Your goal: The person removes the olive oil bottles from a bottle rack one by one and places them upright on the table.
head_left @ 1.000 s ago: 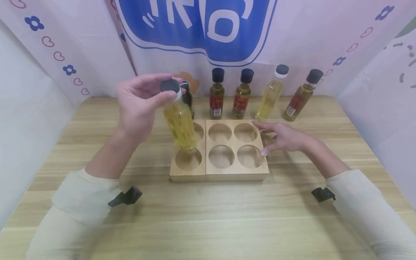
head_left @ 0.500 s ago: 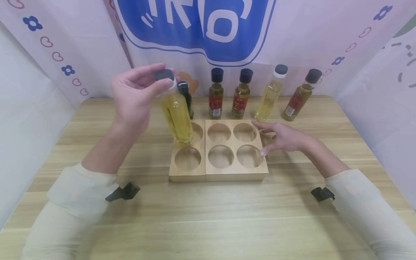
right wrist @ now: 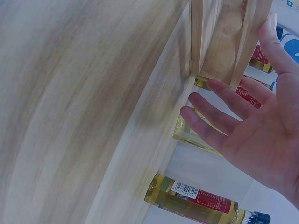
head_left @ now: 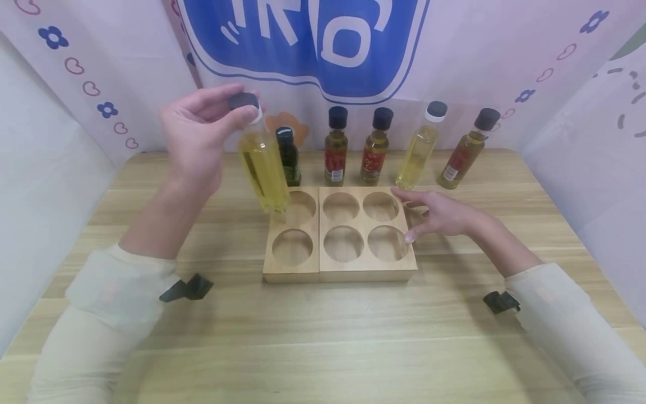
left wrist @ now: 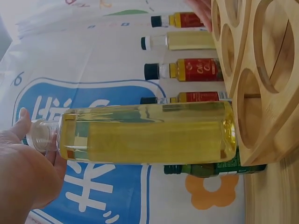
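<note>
In the head view my left hand (head_left: 197,134) pinches the dark cap of a clear bottle of yellow oil (head_left: 264,168). The bottle hangs tilted, its base over the back left part of a wooden rack (head_left: 367,275) with round holes. The left wrist view shows the oil bottle (left wrist: 149,140) side on, just short of the rack. My right hand (head_left: 444,213) rests at the rack's right side, fingers extended, thumb at the near right hole. In the right wrist view, the right hand (right wrist: 261,112) has spread fingers touching the rack's end (right wrist: 219,46).
Behind the rack stand a dark green bottle (head_left: 289,157), two red-labelled bottles, one of them this bottle (head_left: 335,151), a clear oil bottle (head_left: 419,151) and another red-labelled bottle (head_left: 464,154). A printed curtain (head_left: 454,62) hangs behind the wooden table (head_left: 323,336).
My left hand has lifted the oil bottle up, back and to the left, uncovering the rack's near left hole and more of the dark green bottle. The right hand stays in place.
</note>
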`<state>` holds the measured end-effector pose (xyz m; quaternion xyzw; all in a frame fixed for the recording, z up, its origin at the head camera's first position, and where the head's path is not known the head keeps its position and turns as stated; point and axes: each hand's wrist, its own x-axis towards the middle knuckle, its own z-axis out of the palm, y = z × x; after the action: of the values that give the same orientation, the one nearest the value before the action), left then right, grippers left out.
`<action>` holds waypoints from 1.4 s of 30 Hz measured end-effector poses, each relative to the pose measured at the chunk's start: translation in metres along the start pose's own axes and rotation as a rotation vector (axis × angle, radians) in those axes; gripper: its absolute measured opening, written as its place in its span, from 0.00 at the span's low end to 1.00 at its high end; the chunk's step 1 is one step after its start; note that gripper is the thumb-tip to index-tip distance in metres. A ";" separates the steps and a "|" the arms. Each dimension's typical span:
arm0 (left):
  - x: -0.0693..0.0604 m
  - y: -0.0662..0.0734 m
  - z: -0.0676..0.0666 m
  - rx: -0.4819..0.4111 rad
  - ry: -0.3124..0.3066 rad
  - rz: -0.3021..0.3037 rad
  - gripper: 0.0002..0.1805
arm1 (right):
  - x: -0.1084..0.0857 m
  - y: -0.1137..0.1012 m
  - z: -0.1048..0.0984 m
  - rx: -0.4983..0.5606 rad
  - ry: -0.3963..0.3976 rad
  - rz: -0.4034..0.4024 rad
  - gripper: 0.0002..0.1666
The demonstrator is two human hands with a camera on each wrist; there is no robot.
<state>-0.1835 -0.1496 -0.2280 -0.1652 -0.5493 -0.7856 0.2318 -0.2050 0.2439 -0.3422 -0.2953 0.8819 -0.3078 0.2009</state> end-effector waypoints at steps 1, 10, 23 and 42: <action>0.001 0.000 0.000 -0.002 0.008 -0.004 0.13 | 0.000 0.000 0.000 0.000 0.001 0.002 0.64; 0.017 0.001 -0.006 -0.014 0.131 -0.157 0.15 | -0.001 0.002 0.000 0.015 -0.003 0.012 0.65; 0.038 -0.011 -0.029 0.048 0.267 -0.295 0.21 | -0.001 0.000 0.000 0.010 -0.002 0.006 0.64; 0.054 -0.050 -0.059 0.083 0.343 -0.365 0.24 | 0.000 0.002 0.000 0.014 -0.010 0.001 0.64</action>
<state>-0.2563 -0.2004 -0.2593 0.0822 -0.5543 -0.8078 0.1827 -0.2058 0.2456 -0.3437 -0.2953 0.8788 -0.3123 0.2074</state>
